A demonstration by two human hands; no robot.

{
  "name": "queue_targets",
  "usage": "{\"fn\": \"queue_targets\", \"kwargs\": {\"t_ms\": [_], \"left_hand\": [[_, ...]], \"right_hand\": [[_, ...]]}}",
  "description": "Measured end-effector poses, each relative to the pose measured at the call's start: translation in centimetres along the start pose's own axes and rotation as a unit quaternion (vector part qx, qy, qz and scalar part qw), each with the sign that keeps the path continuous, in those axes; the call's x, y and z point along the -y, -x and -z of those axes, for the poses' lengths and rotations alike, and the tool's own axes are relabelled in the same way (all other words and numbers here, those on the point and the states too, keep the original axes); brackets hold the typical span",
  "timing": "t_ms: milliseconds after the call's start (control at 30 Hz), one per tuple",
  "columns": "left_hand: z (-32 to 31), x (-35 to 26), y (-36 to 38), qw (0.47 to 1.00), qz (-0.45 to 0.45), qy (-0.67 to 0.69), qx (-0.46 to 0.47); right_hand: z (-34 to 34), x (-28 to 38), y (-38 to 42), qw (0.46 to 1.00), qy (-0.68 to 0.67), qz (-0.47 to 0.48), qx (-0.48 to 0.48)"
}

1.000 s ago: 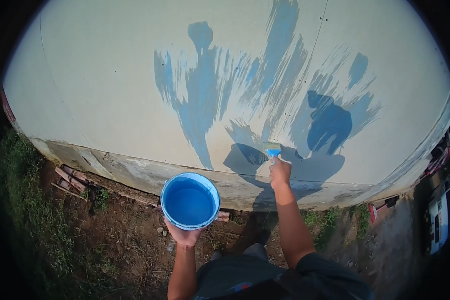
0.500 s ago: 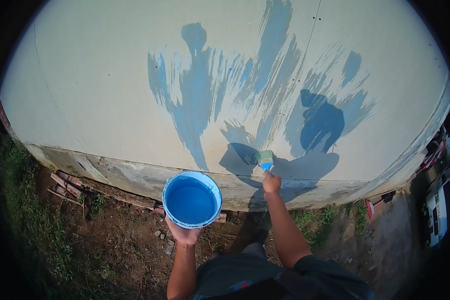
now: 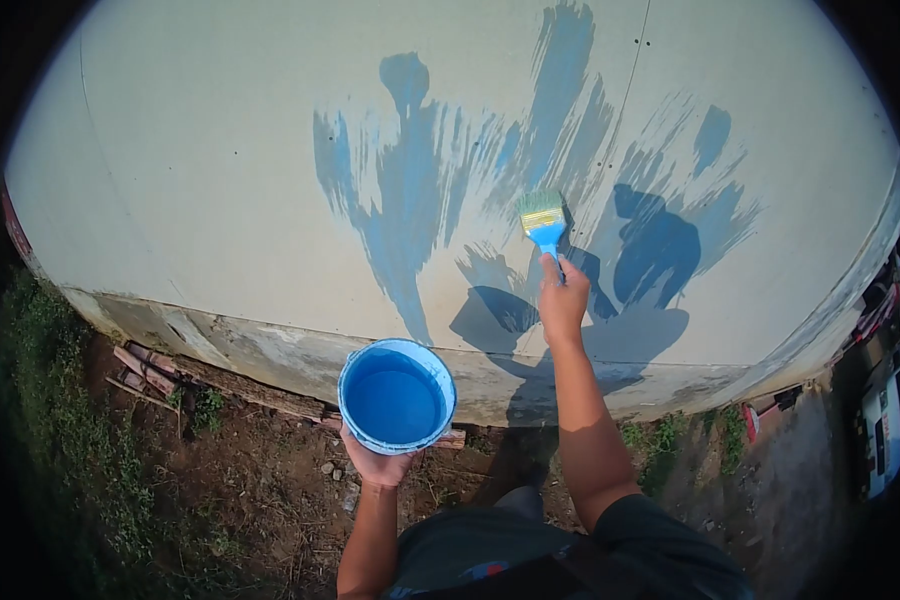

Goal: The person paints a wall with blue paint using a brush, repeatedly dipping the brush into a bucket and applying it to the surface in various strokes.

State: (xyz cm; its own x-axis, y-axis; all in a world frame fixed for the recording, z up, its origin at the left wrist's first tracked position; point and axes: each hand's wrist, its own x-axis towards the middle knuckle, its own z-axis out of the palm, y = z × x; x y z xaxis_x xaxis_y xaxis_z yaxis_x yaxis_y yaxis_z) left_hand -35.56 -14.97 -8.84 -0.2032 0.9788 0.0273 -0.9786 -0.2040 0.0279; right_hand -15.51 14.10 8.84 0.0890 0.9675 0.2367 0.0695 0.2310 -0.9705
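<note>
My right hand [image 3: 564, 298] grips the blue handle of a wide paintbrush [image 3: 543, 222], its bristles pointing up against the pale wall [image 3: 220, 220]. Streaks of blue paint [image 3: 407, 190] spread over the wall on both sides of the brush. In my left hand [image 3: 378, 465] rests a bucket [image 3: 397, 396] of blue paint, held from below and at its near side, with the fingers partly hidden under it. Paint smears cover the bucket's pale rim.
A weathered concrete base [image 3: 260, 345] runs below the wall. Wooden planks [image 3: 235, 383] lie along its foot at left. Green weeds [image 3: 60, 440] grow on the brown soil, and a white vehicle [image 3: 882, 430] stands at far right. Shadows of me fall on the wall.
My right hand has moved the paintbrush up the wall from near its lower edge. The bucket stays in my left hand, and the view has shifted slightly.
</note>
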Motion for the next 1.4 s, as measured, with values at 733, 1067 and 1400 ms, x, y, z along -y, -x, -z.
{"fn": "queue_targets", "kwargs": {"t_ms": [733, 1067, 1400], "left_hand": [[-2.2, -1.2, 2.8, 0.999, -0.024, 0.034, -0.014], [1.6, -2.0, 4.7, 0.994, -0.082, 0.041, -0.058], [-1.5, -1.9, 5.3, 0.989, -0.113, 0.011, -0.090]], "right_hand": [[-4.7, -4.4, 2.4, 0.999, 0.000, -0.018, 0.032], [-5.7, -22.8, 8.7, 0.943, 0.102, -0.318, 0.007], [-11.2, 0.4, 4.9, 0.994, 0.086, 0.061, 0.039]]}}
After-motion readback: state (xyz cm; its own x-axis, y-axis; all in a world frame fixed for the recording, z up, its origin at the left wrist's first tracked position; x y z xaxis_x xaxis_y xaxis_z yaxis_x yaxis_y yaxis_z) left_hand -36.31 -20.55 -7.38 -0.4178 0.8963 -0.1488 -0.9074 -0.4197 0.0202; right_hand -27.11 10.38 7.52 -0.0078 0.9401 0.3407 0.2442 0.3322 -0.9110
